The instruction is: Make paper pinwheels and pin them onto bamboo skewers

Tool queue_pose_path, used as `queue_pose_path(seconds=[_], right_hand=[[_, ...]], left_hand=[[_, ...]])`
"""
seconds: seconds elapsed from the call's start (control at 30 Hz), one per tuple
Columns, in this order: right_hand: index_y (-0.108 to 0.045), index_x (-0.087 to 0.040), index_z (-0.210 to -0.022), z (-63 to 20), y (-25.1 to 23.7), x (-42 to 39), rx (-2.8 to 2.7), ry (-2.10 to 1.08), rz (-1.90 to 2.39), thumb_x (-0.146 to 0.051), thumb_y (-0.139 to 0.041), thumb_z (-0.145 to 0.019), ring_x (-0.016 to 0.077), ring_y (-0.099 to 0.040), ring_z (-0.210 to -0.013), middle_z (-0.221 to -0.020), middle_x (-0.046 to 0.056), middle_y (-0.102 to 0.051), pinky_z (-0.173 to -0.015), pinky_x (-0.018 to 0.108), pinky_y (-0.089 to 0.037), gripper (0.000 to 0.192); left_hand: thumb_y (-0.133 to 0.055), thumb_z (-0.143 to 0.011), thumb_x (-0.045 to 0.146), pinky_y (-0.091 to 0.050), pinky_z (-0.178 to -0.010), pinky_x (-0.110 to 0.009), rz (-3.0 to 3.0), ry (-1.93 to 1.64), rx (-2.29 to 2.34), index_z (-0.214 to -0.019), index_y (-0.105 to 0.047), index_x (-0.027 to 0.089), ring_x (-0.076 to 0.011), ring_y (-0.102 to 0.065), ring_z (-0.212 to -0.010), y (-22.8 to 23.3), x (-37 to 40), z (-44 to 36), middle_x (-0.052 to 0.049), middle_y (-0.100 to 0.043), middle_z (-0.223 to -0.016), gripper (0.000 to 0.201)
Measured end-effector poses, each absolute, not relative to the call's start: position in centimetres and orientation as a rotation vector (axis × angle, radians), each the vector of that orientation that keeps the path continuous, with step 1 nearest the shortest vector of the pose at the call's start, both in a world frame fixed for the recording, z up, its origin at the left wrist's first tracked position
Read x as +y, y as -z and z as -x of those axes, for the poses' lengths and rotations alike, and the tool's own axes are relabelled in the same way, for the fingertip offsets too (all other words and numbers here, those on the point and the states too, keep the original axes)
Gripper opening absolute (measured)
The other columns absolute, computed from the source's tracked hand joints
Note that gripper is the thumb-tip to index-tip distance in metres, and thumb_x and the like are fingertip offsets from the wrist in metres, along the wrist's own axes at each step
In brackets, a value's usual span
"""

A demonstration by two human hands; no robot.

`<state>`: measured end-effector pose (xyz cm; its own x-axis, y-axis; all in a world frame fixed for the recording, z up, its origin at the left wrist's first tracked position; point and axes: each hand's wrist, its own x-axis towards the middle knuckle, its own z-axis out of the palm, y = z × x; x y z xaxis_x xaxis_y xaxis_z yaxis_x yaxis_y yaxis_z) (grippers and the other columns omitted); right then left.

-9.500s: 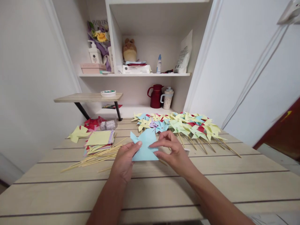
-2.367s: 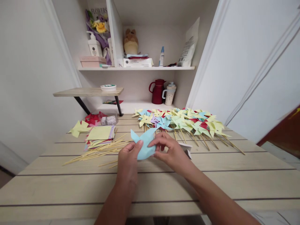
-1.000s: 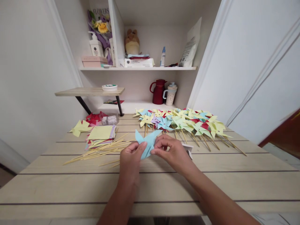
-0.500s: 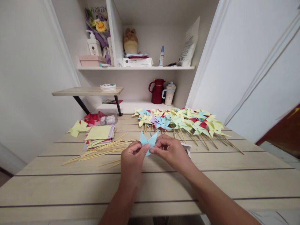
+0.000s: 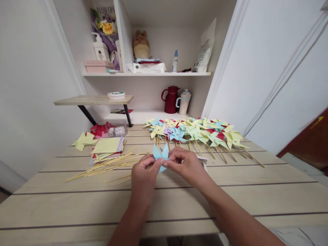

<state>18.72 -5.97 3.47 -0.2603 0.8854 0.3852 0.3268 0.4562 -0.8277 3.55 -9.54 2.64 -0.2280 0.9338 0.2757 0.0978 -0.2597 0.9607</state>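
Observation:
A light blue paper pinwheel (image 5: 161,152), its points sticking up, is held between both hands just above the table. My left hand (image 5: 145,168) is closed, thumb pressed on the paper's middle. My right hand (image 5: 185,164) pinches the paper's right side with thumb and fingertips; whether a small pin is there too is hidden. Left of my hands lie thin wooden sticks (image 5: 107,165) in a loose heap. Behind the sticks is a stack of coloured paper squares (image 5: 107,145), pale yellow on top. Many finished-looking pinwheels on sticks (image 5: 197,134) lie in rows at the back right.
A yellow paper pinwheel shape (image 5: 84,140) and red paper pieces (image 5: 99,130) lie at the back left, beside a clear box (image 5: 117,130). A small raised shelf (image 5: 94,100) stands behind them. Behind my right hand a white box (image 5: 203,161) is partly hidden. A red jug (image 5: 171,99) and a cup (image 5: 183,103) stand farther back.
The blue paper's upper points have drawn closer together as the right one bends inward. Both hands keep nearly the same place and grip. The whole view shifts slightly.

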Motion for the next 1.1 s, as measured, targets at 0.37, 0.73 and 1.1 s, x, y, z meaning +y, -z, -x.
queue_pose_path(seconds=[0.37,0.73,1.1], right_hand=[[-0.065,-0.022,-0.079,-19.3,-3.9,-6.0,-1.701,-0.532,0.973,-0.032,-0.071,-0.082,0.0166,-0.055,-0.072,-0.085,0.002,-0.06,-0.064,0.03,-0.045,0.012],[-0.07,-0.031,-0.109,-19.5,-3.6,-6.1,-1.949,-0.106,0.913,-0.032,-0.077,-0.08,0.0334,-0.046,-0.128,-0.137,0.008,-0.053,-0.105,0.054,-0.036,0.03],[-0.068,-0.021,-0.069,-19.2,-3.8,-5.2,-1.783,-0.655,0.922,-0.027,-0.075,-0.077,0.0258,-0.059,-0.107,-0.108,0.007,-0.07,-0.096,0.043,-0.041,0.012]], left_hand=[[-0.065,-0.079,0.027,-0.046,-0.072,-0.027,-1.468,-1.575,1.421,-0.072,-0.076,0.02,-0.0182,-0.062,-0.078,-2.7,-9.5,-3.4,-0.002,-0.07,-0.08,0.015],[-0.067,-0.079,0.026,-0.043,-0.088,-0.042,-1.8,-1.661,1.685,-0.076,-0.076,0.027,-0.0244,-0.066,-0.085,-2.0,-9.3,-3.4,-0.003,-0.075,-0.086,0.01],[-0.067,-0.081,0.032,-0.044,-0.092,-0.043,-1.662,-1.702,1.552,-0.074,-0.074,0.023,-0.0251,-0.065,-0.088,-2.4,-9.1,-3.9,-0.006,-0.074,-0.086,0.014]])
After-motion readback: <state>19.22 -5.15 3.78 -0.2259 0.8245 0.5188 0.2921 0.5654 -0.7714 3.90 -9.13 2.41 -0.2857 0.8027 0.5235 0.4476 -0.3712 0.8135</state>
